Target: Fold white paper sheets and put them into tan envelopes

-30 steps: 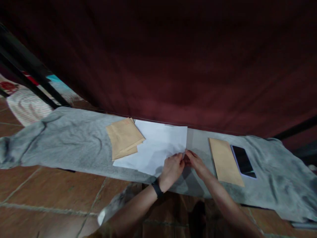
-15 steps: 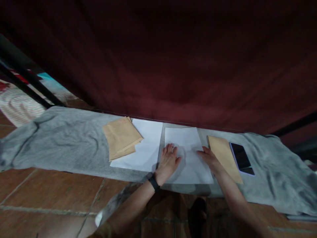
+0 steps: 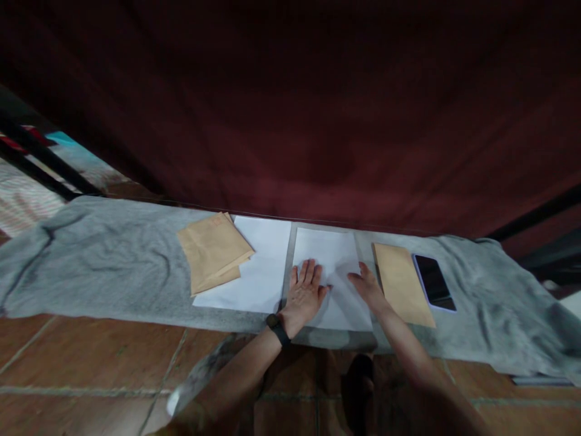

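My left hand [image 3: 305, 292] lies flat with its fingers together on a single white sheet of paper [image 3: 330, 249], near the sheet's left side. My right hand [image 3: 367, 287] rests on the same sheet's right part, fingers stretched out, and the paper there looks slightly raised. A black band sits on my left wrist. A stack of white paper [image 3: 261, 272] lies just left of the sheet. Right of it lies a brown envelope [image 3: 399, 283].
All of it rests on a grey cloth [image 3: 109, 260] over a low surface. Several brown envelopes [image 3: 211, 249] overlap the stack's left corner. A dark phone [image 3: 433, 281] lies right of the single envelope. A dark red curtain [image 3: 318, 109] hangs behind; brown floor tiles [image 3: 91, 363] lie in front.
One white sheet came off the stack and moved right onto the cloth. Both hands went from pinching its edge to lying flat on it.
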The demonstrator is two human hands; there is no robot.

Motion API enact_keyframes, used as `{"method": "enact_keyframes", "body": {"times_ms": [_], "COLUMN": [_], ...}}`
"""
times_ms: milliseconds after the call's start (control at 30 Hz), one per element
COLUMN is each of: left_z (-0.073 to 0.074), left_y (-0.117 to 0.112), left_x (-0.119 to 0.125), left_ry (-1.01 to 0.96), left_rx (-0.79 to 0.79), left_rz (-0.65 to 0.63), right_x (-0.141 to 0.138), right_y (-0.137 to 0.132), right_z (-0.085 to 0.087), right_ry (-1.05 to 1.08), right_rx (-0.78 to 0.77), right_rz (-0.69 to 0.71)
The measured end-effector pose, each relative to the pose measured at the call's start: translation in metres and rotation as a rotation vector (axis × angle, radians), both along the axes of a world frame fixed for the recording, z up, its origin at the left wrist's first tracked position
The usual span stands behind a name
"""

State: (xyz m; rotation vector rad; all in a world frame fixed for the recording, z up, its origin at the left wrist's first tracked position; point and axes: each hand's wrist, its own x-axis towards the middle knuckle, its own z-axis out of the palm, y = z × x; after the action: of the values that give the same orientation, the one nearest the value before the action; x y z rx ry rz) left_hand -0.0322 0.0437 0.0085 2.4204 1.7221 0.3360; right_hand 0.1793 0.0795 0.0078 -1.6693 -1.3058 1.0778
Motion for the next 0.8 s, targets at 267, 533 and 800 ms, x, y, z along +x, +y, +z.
{"method": "enact_keyframes", "body": {"times_ms": [267,533,800], "left_z": [-0.012,-0.015,-0.018], "left_y": [-0.003,-0.007,-0.008], "left_x": [0.012,0.017,0.011], "left_ry": [-0.003,0.033,0.032], "left_rx": [0.045,0.028,0.098], "left_rz": [-0.076,-0.160,-0.106], "right_x": [-0.028,-0.061,-0.054], "right_y": [-0.019,-0.041,-0.044], "right_z": [-0.001,-0.026,-0.032], "right_ry": [-0.570,-0.658,-0.897], "right_rx": [0.407,0.364,0.394], "right_rz": [0.131,0.396,0.322]}}
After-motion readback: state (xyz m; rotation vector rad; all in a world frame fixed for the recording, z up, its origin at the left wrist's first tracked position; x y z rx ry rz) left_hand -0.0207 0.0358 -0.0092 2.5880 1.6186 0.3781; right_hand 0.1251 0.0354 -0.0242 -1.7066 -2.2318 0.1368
